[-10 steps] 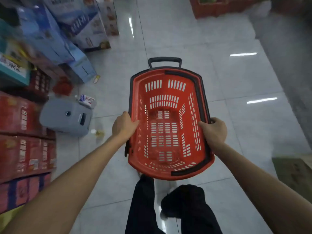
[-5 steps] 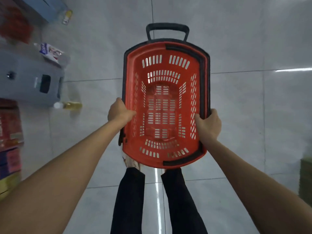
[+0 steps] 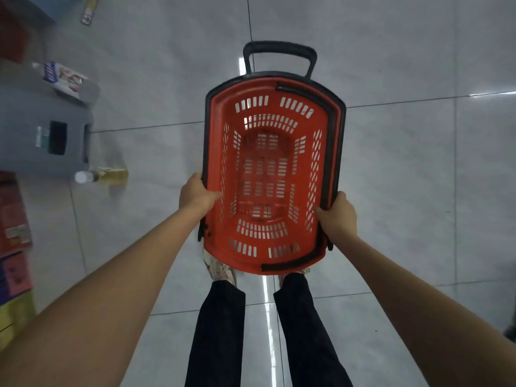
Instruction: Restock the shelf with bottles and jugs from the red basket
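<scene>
Now the red basket [image 3: 220, 174] sits gripped between left hand [image 3: 195, 195] and right hand [image 3: 336, 216].

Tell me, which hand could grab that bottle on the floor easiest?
Probably the left hand. The bottle lies on the floor on that side, beside the grey stool. The right hand holds the red basket's far rim.

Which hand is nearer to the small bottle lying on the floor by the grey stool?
Left. The left hand grips the red basket's left rim, on the same side as the bottle. The right hand grips the opposite rim, across the basket.
</scene>
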A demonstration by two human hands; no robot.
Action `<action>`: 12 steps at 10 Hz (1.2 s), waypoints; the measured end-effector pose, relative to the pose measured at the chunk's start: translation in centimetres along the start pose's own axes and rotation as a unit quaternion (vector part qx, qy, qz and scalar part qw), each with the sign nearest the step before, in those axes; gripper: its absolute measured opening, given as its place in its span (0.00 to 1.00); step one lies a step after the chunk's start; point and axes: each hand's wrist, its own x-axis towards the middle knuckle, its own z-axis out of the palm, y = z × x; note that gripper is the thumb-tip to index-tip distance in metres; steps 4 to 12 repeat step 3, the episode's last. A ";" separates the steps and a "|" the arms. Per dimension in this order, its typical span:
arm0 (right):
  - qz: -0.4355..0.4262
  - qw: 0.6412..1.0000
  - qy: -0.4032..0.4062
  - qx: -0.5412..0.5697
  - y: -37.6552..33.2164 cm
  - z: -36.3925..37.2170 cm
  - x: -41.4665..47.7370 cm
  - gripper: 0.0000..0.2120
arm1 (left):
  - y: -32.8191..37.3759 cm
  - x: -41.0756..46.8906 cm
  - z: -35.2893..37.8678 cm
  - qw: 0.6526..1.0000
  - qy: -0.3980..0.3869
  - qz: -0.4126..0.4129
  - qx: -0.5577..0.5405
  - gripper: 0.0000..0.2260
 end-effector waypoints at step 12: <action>-0.020 0.988 -0.001 -0.153 -7.4 -5.7 -9.3 0.21 | 2.8 -9.3 -8.6 0.974 -0.037 0.150 0.166 0.26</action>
